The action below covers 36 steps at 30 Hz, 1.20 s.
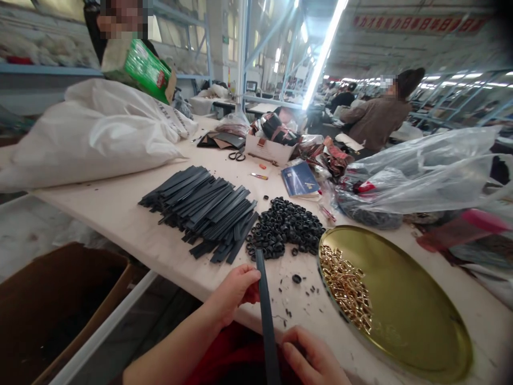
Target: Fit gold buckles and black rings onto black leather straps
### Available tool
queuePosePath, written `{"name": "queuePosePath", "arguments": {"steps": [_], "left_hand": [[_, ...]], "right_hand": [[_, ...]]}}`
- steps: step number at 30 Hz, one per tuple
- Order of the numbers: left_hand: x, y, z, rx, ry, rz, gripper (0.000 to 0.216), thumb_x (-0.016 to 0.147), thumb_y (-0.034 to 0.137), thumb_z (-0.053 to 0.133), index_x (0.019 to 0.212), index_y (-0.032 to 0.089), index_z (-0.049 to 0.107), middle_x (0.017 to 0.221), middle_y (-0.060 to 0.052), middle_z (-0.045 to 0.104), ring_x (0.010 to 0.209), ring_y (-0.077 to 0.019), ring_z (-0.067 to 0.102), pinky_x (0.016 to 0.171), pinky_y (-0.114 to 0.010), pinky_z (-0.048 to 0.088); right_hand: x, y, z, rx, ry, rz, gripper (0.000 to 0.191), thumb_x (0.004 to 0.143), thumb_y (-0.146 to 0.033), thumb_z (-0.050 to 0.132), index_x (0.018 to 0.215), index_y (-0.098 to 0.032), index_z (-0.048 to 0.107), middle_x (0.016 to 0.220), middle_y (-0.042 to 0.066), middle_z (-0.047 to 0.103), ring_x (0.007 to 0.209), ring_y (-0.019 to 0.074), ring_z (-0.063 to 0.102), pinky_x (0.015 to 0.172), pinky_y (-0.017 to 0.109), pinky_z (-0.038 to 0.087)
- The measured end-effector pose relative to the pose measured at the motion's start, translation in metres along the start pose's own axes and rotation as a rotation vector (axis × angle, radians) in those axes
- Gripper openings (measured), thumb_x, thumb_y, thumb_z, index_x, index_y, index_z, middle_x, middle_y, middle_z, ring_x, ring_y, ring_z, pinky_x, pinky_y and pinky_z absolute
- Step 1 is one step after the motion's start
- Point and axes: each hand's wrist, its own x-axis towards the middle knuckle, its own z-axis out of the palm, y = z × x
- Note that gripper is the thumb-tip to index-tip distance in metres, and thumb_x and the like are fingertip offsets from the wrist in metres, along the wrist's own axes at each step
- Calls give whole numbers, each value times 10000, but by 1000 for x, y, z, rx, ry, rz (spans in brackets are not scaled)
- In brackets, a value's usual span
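Note:
My left hand (240, 286) is closed on a long, flat black strip (266, 310), pinching it near its upper end between thumb and fingers. The strip runs down past the bottom edge of the picture. Close to its right side is my right hand (310, 355), fingers loosely curled and a little apart, with nothing visible in them. Ahead lies a thick pile of similar black strips (204, 208). Beside that pile is a heap of small black loops (286, 227). One loose loop (296, 278) and some dark scraps rest on the table just beyond my hands.
A round gold tray (417, 305) with small gold metal pieces (347, 286) stands at right. Beyond are a blue booklet (300, 179), scissors (236, 156) and plastic bags (417, 176). A white sack (96, 133) lies left, above a cardboard box (68, 299). Other people work behind.

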Motion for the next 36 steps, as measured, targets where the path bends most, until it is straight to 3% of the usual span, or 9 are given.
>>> {"name": "queuePosePath", "arguments": {"steps": [3, 6, 12, 14, 17, 21, 30, 34, 36], "left_hand": [[1, 0, 1, -77, -11, -56, 96, 679, 239, 536, 698, 155, 494, 639, -5, 610, 582, -115, 597, 530, -202, 440], [5, -3, 4, -180, 59, -156, 104, 690, 235, 530, 713, 139, 498, 662, -28, 617, 568, -106, 593, 513, -193, 448], [9, -14, 15, -207, 25, -179, 176, 704, 218, 559, 669, 171, 394, 530, 83, 457, 343, 3, 332, 344, -114, 236], [5, -16, 19, -178, 21, -135, 168, 735, 254, 534, 696, 175, 391, 562, 79, 465, 353, 3, 334, 342, -113, 218], [-5, -15, 25, -20, 70, -16, 117, 733, 194, 491, 829, 172, 427, 704, 28, 548, 455, -34, 485, 381, -127, 318], [-17, -14, 25, 133, 110, 111, 284, 743, 182, 468, 1012, 174, 377, 766, 4, 549, 559, -101, 582, 426, -175, 408], [-19, -22, 24, 221, 93, 139, 292, 753, 204, 438, 1038, 154, 402, 755, 2, 539, 563, -109, 584, 435, -184, 409], [-11, -28, 15, 425, 46, 163, 202, 780, 333, 465, 824, 148, 532, 520, 55, 460, 432, -82, 473, 410, -183, 353], [-7, -22, 9, 534, 40, 234, 213, 752, 379, 553, 704, 172, 555, 522, 40, 496, 543, -118, 535, 506, -208, 422]], "right_hand": [[6, 11, -6, -23, 139, 3, 319, 816, -456, 424, 682, -194, 549, 622, -3, 560, 609, 143, 501, 575, 226, 395], [10, 21, -20, -82, 223, 1, 301, 819, -439, 434, 705, -196, 568, 643, 7, 580, 622, 153, 520, 581, 234, 408], [35, 33, -55, -337, 427, -43, 241, 830, -365, 418, 811, -196, 589, 757, 37, 615, 680, 177, 566, 622, 270, 431], [52, 32, -58, -462, 433, -82, 210, 831, -318, 423, 868, -191, 586, 842, 55, 613, 720, 181, 578, 657, 280, 431], [76, 28, -56, -664, 385, -129, 210, 818, -222, 439, 956, -186, 593, 916, 81, 607, 780, 203, 588, 686, 293, 418], [91, 25, -50, -838, 315, -153, 180, 789, -150, 458, 855, -183, 621, 824, 83, 609, 768, 224, 587, 665, 297, 397], [79, 36, -48, -615, 409, -171, 90, 728, -121, 482, 700, -197, 520, 750, 50, 575, 707, 199, 551, 641, 295, 398], [80, 42, -41, -329, 443, -167, 134, 667, -232, 575, 571, -214, 483, 620, 16, 548, 587, 174, 521, 558, 289, 389], [90, 42, -40, -76, 359, -165, 216, 635, -329, 612, 510, -225, 469, 492, -13, 502, 485, 159, 502, 462, 269, 366]]}}
